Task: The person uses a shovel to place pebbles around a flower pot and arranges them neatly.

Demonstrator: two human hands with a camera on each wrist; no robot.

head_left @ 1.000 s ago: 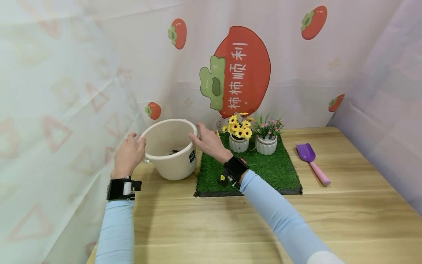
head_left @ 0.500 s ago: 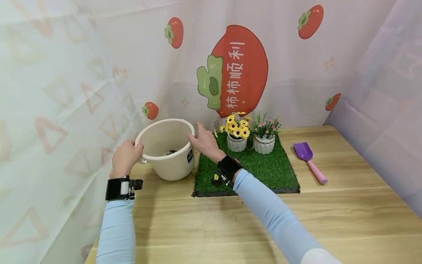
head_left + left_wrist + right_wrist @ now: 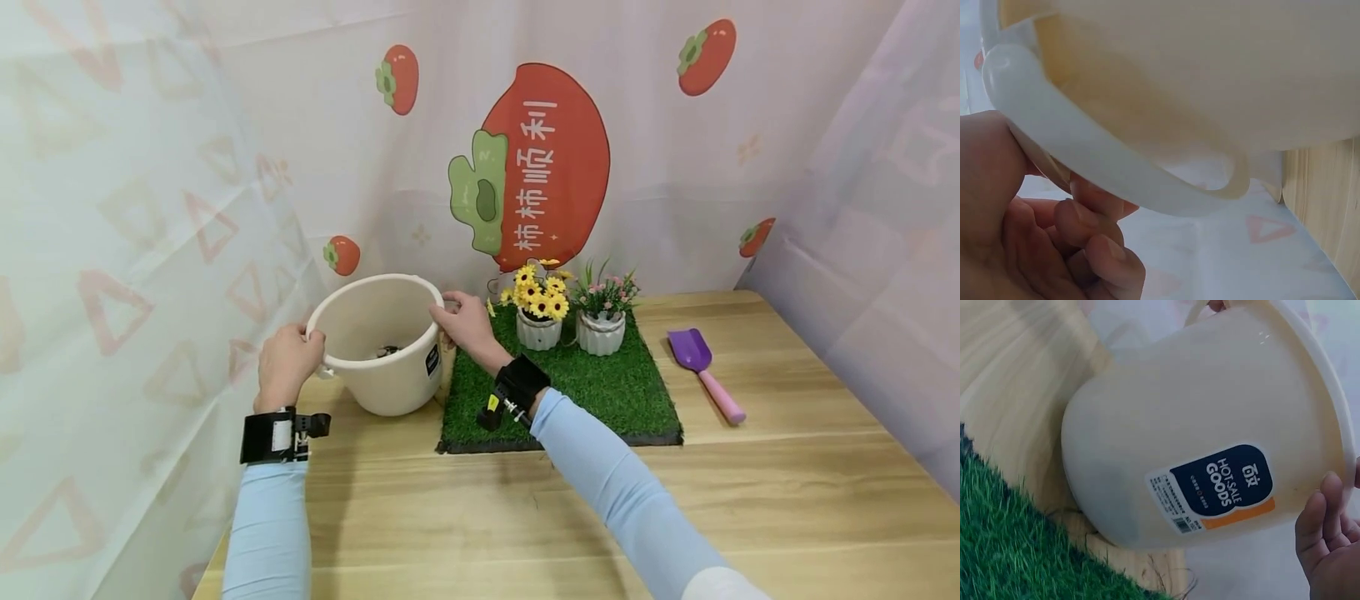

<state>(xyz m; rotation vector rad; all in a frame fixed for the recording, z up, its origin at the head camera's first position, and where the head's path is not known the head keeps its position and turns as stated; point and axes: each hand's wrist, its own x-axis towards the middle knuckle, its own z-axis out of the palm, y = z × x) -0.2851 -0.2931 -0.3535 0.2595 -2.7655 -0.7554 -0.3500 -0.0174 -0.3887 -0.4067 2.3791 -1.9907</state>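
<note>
A cream plastic bucket (image 3: 386, 392) stands upright at the table's left, some dark items (image 3: 387, 351) at its bottom too small to make out. My left hand (image 3: 288, 367) grips its left rim; in the left wrist view the fingers curl below the rim, beside the bucket's pale handle (image 3: 1091, 137). On the opposite side my right hand (image 3: 471, 329) holds the right rim, thumb at the top edge and fingers bent against the outer wall. A dark label (image 3: 1225, 481) reading "HOT-SALE GOODS" shows on the wall in the right wrist view.
A green artificial grass mat (image 3: 577, 408) lies right of the bucket. On it stand white pots with yellow flowers (image 3: 542, 307) and pink flowers (image 3: 600, 333). A purple scoop (image 3: 705, 371) with a pink handle rests farther right. Printed cloth (image 3: 337, 167) hangs around the table (image 3: 465, 525).
My right hand's fingers, straighter and loosely beside the rim before, have bent around it. The left hand has closed onto the left rim. The bucket stays standing in place.
</note>
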